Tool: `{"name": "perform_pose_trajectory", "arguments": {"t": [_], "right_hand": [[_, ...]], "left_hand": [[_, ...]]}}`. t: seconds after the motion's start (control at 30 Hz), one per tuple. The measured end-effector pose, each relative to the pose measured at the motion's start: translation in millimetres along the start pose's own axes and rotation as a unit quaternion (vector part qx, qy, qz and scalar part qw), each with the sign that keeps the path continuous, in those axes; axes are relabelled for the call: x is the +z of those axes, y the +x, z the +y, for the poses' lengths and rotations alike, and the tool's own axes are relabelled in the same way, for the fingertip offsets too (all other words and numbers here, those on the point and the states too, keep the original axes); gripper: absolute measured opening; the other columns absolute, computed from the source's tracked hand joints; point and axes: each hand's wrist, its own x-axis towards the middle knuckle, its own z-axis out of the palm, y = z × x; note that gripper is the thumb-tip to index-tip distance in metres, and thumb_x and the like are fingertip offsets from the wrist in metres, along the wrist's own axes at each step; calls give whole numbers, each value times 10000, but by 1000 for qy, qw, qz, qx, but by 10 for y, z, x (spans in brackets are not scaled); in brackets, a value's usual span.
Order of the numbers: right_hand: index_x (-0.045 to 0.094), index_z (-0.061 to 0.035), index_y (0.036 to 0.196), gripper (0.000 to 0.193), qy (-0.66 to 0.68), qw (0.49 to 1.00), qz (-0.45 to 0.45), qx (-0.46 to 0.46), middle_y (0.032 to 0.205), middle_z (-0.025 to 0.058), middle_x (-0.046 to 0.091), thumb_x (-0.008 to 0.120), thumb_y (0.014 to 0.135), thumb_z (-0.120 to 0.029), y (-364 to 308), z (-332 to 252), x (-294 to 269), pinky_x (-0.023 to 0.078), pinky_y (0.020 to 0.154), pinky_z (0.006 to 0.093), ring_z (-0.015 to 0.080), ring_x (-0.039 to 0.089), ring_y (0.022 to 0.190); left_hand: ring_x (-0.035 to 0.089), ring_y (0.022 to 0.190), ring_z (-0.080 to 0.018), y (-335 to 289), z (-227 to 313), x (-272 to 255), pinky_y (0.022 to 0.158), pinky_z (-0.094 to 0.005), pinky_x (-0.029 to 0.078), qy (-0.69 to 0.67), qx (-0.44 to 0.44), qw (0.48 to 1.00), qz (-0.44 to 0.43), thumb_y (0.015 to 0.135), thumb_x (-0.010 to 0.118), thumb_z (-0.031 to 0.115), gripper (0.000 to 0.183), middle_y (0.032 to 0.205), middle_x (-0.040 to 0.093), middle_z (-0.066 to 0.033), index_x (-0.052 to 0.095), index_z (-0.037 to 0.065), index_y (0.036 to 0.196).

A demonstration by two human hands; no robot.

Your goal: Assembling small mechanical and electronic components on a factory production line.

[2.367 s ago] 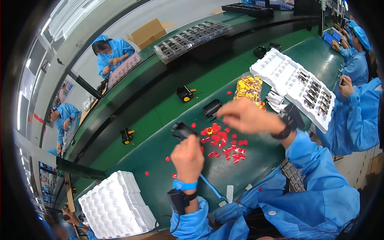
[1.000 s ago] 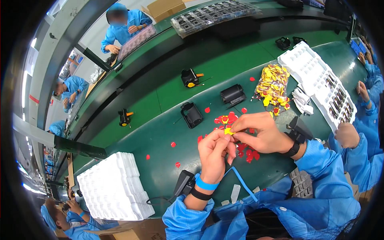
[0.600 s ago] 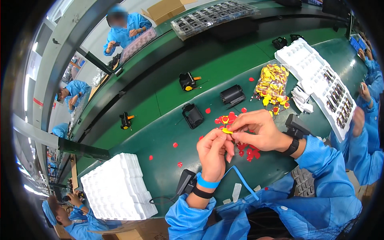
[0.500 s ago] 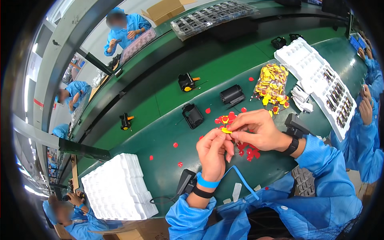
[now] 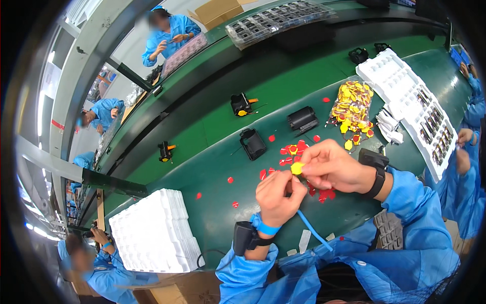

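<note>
A small flat yellow piece (image 5: 297,168) with a roughly round outline is pinched by the thumb and forefinger of my right hand (image 5: 331,166). Just below it, the fingers of my left hand (image 5: 279,197) are pressed together close to the piece's lower edge; whatever they hold is hidden. Under and beyond my hands, small red round pieces (image 5: 302,147) lie scattered on the green table (image 5: 217,223). Farther right sits a clear bag of yellow and red pieces (image 5: 353,104). Two black plastic housings, an open one (image 5: 252,144) and a rounded one (image 5: 302,119), stand beyond my hands.
Stacked white trays (image 5: 154,233) stand at left, a white tray with dark parts (image 5: 422,111) at right. Black housings with yellow pieces (image 5: 243,105) rest on the green conveyor belt (image 5: 202,121). A blue strap (image 5: 314,232) lies near me. Co-workers in blue (image 5: 169,35) sit around.
The yellow piece has turned so its flat face shows more. My left hand has closed up and dropped slightly below it. The whole view has shifted a little.
</note>
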Motion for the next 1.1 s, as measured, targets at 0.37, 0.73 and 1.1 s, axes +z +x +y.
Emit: {"name": "perform_pose_trajectory", "arguments": {"t": [0.37, 0.73, 1.1], "right_hand": [[575, -52, 772, 148, -10, 979, 156, -130, 599, 31, 557, 625, 907, -87, 156, -235, -384, 294, 397, 223, 70, 442, 432], [603, -48, 742, 156, -18, 969, 183, -167, 579, 27, 575, 646, 890, -71, 133, -292, -401, 313, 390, 208, 67, 485, 438], [616, -1, 733, 140, -105, 952, 200, -205, 566, 31, 578, 650, 868, -10, 210, -216, -434, 333, 393, 213, 64, 480, 416]], "left_hand": [[646, 640, -325, 317, 6, 185, 573, -428, 495, 343, 58, 827, -442, 882, 603, 152, 161, 622, 609, -130, 612, 27, 781], [604, 657, -117, 645, 90, -620, 610, -258, 469, 122, -166, 919, -335, 833, 700, 41, 268, 729, 634, -84, 634, 6, 1091], [702, 919, -353, 1235, -623, -290, 779, -437, 552, 500, -308, 802, -112, 851, 658, 384, 453, 1002, 699, -265, 691, -51, 972]]}}
